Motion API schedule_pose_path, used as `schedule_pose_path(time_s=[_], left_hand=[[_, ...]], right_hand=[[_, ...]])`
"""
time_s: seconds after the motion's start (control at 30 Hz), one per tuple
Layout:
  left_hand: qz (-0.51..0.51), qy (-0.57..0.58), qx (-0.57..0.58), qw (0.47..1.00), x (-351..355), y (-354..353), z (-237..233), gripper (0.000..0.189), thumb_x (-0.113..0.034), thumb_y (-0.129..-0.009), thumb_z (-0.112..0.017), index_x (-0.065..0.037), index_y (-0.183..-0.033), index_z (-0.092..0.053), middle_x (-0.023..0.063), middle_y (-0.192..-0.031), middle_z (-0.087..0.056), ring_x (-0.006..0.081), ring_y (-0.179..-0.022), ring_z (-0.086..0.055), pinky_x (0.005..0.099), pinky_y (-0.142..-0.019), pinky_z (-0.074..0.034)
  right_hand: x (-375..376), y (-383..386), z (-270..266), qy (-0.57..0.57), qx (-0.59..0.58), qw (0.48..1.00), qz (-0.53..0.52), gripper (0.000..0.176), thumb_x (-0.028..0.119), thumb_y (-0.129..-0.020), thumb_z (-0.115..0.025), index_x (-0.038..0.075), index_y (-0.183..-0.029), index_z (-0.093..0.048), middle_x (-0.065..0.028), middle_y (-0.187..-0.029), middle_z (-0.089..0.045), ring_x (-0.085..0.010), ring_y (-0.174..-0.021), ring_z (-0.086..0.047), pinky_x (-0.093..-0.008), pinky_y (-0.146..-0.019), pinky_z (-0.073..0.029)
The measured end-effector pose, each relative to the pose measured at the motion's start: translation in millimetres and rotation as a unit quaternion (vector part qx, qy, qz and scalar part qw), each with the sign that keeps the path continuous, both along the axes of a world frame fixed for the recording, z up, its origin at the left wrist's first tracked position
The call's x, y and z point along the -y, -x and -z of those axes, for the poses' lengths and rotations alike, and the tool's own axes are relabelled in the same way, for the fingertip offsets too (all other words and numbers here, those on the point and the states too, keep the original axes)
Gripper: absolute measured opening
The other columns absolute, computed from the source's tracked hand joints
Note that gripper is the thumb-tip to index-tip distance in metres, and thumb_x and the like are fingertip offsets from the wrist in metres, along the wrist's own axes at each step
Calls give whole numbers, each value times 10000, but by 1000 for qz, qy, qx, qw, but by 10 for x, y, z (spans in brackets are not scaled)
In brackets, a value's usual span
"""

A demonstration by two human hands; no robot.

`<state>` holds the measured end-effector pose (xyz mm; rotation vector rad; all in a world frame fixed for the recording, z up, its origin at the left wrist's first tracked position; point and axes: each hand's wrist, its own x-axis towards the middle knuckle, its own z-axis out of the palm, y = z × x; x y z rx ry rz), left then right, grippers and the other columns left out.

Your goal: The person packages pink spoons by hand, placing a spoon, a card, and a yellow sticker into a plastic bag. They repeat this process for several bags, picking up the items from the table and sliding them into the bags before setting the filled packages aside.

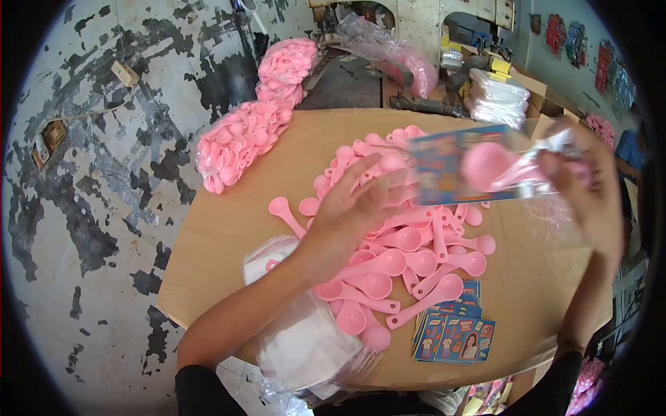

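Note:
My right hand [579, 184] is closed on the end of a clear plastic packet [534, 166], raised over the right side of the table. Inside it are a pink measuring spoon [488, 166] and a blue printed card [438, 166]. My left hand [357, 201] hangs over the heap of pink measuring spoons [406, 239], fingers stretched apart, a little blurred and holding nothing. A stack of blue printed cards [458, 333] lies in front of the heap. Beneath my left forearm is a stack of clear plastic bags [298, 343].
Full bags of pink spoons [243, 142] lean along the table's [215, 253] left rear edge. Behind the table stand a cream machine [420, 41], a clear plastic roll [388, 52] and a pile of packed plastic [496, 97]. A peeling wall [90, 229] is at left.

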<state>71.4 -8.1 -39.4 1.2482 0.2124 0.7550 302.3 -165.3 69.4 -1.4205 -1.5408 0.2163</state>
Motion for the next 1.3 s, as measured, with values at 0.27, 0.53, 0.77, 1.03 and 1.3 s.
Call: schedule_pose_path(time_s=[0.27,0.53,0.77,1.03,1.3], left_hand=[[-55,-356,-146,922,227,62,-208,822,-229,-817,-732,3,-1445,-254,170,-1406,-435,248,-1313,-418,366,-1096,-309],[46,-195,-207,958,629,66,-252,502,-182,-978,-524,21,-1394,-332,100,-1105,-596,134,-947,-607,279,-782,-499],[261,-87,-162,948,520,107,-229,436,-174,-1029,-367,37,-1406,-309,172,-1357,-490,287,-1251,-497,348,-1014,-439],[-10,-116,-222,968,429,88,-117,386,-132,-1027,-343,-2,-1390,-350,129,-1303,-514,195,-1128,-576,300,-899,-518],[-27,-215,-200,955,470,21,-101,246,-87,-1013,-384,15,-1224,-457,9,-755,-484,64,-646,-418,265,-573,-372]], right_hand=[[-95,205,-20,-58,-37,996,-55,56,19,-833,-650,33,-788,-621,22,-663,-575,16,-540,-440,-198,-468,-259],[-225,493,200,-121,78,980,-139,204,74,-835,-689,6,-1010,-609,-41,-837,-629,-50,-658,-545,-190,-565,-406],[-322,282,151,152,-111,963,-193,323,95,-871,-658,6,-1160,-546,-61,-833,-669,-131,-751,-619,-271,-690,-493],[-491,402,550,-182,286,940,-36,253,103,-740,-744,92,-974,-649,-47,-870,-618,-216,-806,-604,-316,-657,-497],[-570,415,683,-197,385,901,-42,195,192,-680,-718,88,-835,-662,-22,-826,-590,-196,-850,-582,-328,-742,-501]])
